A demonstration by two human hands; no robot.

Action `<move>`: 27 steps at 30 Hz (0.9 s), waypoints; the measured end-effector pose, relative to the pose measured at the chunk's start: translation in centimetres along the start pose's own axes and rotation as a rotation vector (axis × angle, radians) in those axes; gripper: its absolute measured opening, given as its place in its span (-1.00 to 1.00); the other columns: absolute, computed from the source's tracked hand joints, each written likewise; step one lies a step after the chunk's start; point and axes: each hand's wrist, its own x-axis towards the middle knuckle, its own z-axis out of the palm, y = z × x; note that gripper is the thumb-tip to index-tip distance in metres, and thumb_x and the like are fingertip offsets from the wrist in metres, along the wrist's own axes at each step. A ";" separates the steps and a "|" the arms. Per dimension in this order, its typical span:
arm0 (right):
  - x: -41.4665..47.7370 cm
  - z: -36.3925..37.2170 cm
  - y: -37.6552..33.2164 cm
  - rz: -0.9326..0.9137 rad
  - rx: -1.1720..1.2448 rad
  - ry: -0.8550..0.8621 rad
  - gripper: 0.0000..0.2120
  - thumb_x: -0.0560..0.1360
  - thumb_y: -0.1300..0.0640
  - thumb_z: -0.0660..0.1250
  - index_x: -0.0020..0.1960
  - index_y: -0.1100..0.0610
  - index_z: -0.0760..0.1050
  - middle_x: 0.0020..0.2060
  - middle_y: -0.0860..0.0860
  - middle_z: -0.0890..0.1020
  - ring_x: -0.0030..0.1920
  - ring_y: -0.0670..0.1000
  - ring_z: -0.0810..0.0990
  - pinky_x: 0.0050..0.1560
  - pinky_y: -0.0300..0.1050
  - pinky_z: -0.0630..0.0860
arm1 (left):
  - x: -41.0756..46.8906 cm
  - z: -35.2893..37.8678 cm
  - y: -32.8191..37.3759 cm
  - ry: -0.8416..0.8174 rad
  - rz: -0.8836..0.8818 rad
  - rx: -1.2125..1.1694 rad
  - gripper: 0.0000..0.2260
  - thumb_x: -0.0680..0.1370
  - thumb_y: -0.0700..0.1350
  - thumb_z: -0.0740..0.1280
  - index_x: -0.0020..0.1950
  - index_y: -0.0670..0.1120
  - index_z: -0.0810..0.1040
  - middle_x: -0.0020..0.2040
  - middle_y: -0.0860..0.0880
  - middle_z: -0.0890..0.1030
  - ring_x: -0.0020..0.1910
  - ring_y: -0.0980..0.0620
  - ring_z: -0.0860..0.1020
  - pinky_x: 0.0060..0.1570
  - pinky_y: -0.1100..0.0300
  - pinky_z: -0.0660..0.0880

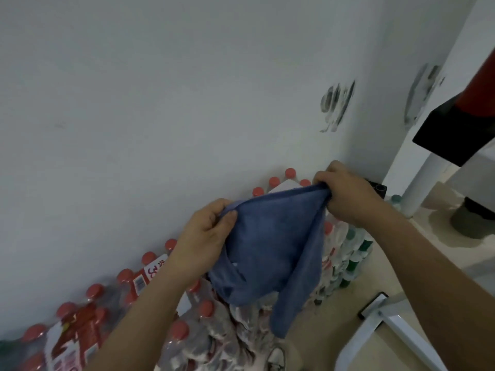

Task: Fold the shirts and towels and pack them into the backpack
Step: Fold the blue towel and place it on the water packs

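Observation:
A blue towel [270, 250] hangs in the air in front of me, held by its top edge. My left hand [206, 234] pinches the left corner between thumb and fingers. My right hand [345, 191] grips the right corner, which is bunched in the fist. The towel's lower part droops down, with a long flap hanging at the right. No backpack or shirt is in view.
Shrink-wrapped packs of red-capped water bottles [112, 311] line the foot of the white wall [160, 89]. Green-labelled bottles [353, 258] stand behind the towel. A white table leg [420, 188] is at the right, a white metal frame [380, 328] at lower right.

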 end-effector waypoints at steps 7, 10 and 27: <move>-2.8 -1.8 -4.4 -0.200 0.553 -0.626 -0.82 0.29 0.08 0.38 -0.14 -0.05 0.44 -0.07 -0.11 0.49 -0.03 -0.05 0.46 0.00 -0.13 0.45 | -2.1 -1.7 4.2 0.043 0.103 -0.016 -0.71 0.64 -0.05 0.16 -0.15 -0.14 0.58 -0.24 -0.06 0.64 -0.24 -0.02 0.59 -0.21 0.09 0.51; -4.2 0.0 -7.0 -0.203 0.674 -0.766 -0.62 0.40 -0.02 0.48 0.15 -0.06 0.43 0.00 -0.30 0.52 -0.01 -0.28 0.50 0.01 -0.40 0.45 | -2.8 -2.3 5.3 0.064 0.099 -0.041 -0.70 0.64 -0.08 0.15 -0.17 -0.09 0.61 -0.24 -0.05 0.65 -0.22 0.03 0.60 -0.18 0.12 0.52; -5.4 -2.4 -15.0 -0.157 0.579 -0.431 -0.89 0.41 -0.02 0.43 -0.19 0.00 0.69 -0.23 -0.04 0.70 -0.15 -0.07 0.64 0.00 -0.03 0.53 | -15.7 -16.1 -1.5 -0.026 -0.207 0.269 -0.87 0.37 -0.24 0.19 -0.25 -0.09 0.53 -0.41 -0.03 0.57 -0.42 0.09 0.46 -0.34 0.19 0.39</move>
